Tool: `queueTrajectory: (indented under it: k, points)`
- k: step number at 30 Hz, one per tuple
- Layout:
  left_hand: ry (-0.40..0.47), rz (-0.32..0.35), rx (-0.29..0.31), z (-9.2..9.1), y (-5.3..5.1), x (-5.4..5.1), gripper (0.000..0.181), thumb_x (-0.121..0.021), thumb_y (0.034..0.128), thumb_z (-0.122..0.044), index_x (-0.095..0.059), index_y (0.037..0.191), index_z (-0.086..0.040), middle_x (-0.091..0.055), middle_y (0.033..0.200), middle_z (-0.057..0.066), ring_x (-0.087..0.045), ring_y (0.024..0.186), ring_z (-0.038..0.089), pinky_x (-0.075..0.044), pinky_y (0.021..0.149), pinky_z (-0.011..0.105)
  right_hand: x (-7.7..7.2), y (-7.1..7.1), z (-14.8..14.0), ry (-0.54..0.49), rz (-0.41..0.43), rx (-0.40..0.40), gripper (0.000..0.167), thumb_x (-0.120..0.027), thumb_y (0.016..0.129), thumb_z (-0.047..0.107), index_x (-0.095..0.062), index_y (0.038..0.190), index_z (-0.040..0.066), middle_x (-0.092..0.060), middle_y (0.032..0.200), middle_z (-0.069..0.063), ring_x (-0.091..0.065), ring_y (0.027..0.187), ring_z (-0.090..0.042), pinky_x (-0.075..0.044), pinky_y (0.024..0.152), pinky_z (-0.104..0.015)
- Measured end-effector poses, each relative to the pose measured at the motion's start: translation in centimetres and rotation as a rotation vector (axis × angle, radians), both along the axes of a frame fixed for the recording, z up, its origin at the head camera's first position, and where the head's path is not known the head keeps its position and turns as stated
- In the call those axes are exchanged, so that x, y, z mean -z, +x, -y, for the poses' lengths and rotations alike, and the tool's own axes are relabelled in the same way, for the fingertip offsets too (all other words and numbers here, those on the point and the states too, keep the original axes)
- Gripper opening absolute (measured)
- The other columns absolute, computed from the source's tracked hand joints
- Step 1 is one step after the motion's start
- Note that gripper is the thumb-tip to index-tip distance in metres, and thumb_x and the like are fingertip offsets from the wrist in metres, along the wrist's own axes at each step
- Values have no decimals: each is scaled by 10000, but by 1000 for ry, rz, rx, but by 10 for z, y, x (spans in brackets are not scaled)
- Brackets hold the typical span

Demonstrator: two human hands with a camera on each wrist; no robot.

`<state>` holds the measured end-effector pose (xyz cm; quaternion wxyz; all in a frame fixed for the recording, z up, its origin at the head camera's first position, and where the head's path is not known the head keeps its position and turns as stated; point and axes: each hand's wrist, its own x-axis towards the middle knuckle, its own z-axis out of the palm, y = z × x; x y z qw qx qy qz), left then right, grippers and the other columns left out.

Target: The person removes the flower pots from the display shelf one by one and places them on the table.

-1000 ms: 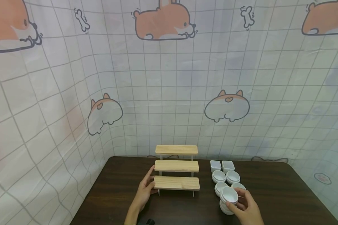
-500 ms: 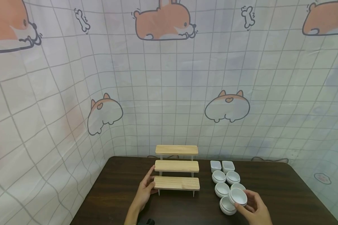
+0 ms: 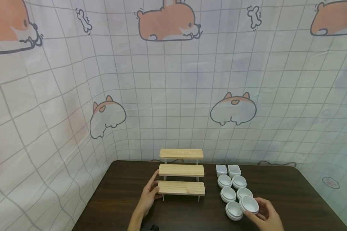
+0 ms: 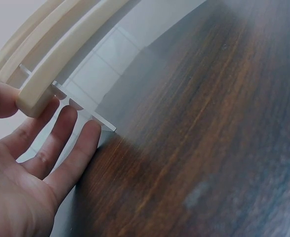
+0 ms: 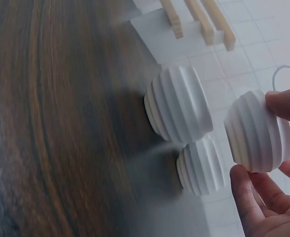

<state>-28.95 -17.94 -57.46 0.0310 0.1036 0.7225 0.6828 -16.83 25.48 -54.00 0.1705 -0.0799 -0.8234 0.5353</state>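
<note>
In the head view, my right hand [image 3: 266, 215] holds a small round white ramekin [image 3: 249, 204] by its sides at the near end of the group of dishes. The right wrist view shows the ribbed ramekin [image 5: 258, 133] raised off the table, thumb on one side and fingers on the other. Two more ribbed ramekins stand close by, the larger-looking ramekin [image 5: 178, 104] among them. My left hand [image 3: 147, 196] grips the left end of a three-tier wooden display stand [image 3: 181, 188]. Seen from the left wrist, the thumb lies against the lowest board [image 4: 61, 59] and fingertips touch the clear side support [image 4: 93, 112].
Beyond the held ramekin stand several round white ramekins [image 3: 228, 194], with two square white dishes [image 3: 234, 171] at the back. All are on a dark wooden table [image 3: 277, 183]. A grid-patterned curtain [image 3: 167, 122] hangs behind and beside it. Dark cords [image 3: 277, 164] lie along the back edge.
My right hand has carried the ramekin rightward and slightly nearer, from above the front-left ramekin to its right side. My left hand and the stand have not moved.
</note>
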Motion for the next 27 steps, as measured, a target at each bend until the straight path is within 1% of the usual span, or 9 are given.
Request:
queueTrajectory:
  k: [11,18,20,23,26,27]
  points:
    - [2,-6,2,0,0,-1,661,-421,1077,-55,-249,1622,-387,-462,1473,245,-617,1147,277,-574,935,474,5,-1,-10,-12,36,-9,619,-879,793,132,-547,1294,-18,-579,970,265,-592,889,117,-555,725,-159]
    - [-1,-6,0,0,0,0,663,-421,1076,-56,-256,1616,-403,-465,1472,245,-614,1150,277,-576,932,470,7,-1,-17,0,82,-3,639,-878,795,160,-533,1301,-23,-570,951,274,-577,874,132,-544,720,-154]
    - [-1,-6,-1,0,0,0,664,-423,1074,-54,-257,1617,-399,-467,1470,246,-619,1143,274,-577,928,465,8,-2,-19,5,102,-1,649,-882,790,166,-530,1300,-26,-592,971,225,-573,868,135,-543,719,-153]
    - [2,-3,-2,0,0,0,666,-423,1073,-50,-251,1623,-384,-465,1468,247,-625,1135,269,-580,924,461,11,-3,-23,14,134,-5,664,-883,784,166,-521,1301,-38,-668,1058,41,-566,857,138,-541,715,-154]
    - [1,0,-3,0,0,0,664,-424,1073,-51,-250,1624,-378,-467,1465,246,-630,1130,266,-581,924,461,15,-5,-26,21,151,-17,664,-880,780,143,-517,1298,-61,-685,1111,-122,-568,845,130,-542,711,-157]
    - [0,0,-4,0,0,0,664,-424,1073,-52,-249,1624,-379,-467,1465,245,-630,1131,265,-580,925,461,16,-5,-27,23,157,-22,665,-878,780,137,-515,1298,-69,-685,1123,-155,-571,841,123,-542,710,-158]
